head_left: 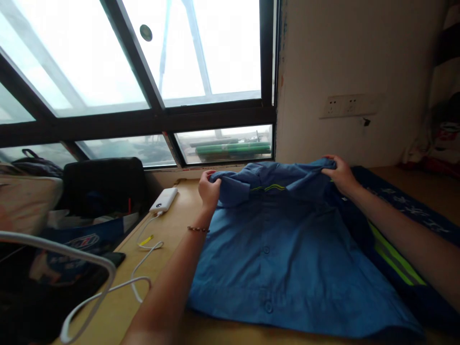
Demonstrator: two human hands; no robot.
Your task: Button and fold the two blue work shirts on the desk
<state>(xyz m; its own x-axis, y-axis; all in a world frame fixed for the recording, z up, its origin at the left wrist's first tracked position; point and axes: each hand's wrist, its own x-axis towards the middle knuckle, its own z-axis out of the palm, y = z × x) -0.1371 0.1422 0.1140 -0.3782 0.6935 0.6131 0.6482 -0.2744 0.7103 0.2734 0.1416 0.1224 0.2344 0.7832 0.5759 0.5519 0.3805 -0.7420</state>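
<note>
A blue button-up work shirt [287,254] lies spread on a wooden table, its hem toward me and its far end lifted and bunched. My left hand [209,189] grips the far left part of the shirt, fingers closed on the cloth. At the far right, my right hand [339,171] pinches the opposite part. Between the two hands the fabric is folded over, showing thin yellow-green piping. Buttons run down the shirt's middle. Under its right side lies a dark navy garment [391,249] with a yellow-green and grey stripe, partly hidden by my right forearm.
On the table [183,201], left of the shirt, sit a white power bank [164,200] and its white cable [134,270]. A black chair back [104,184] and bags stand further left. Behind are a window [212,52] and a wall with sockets [341,106].
</note>
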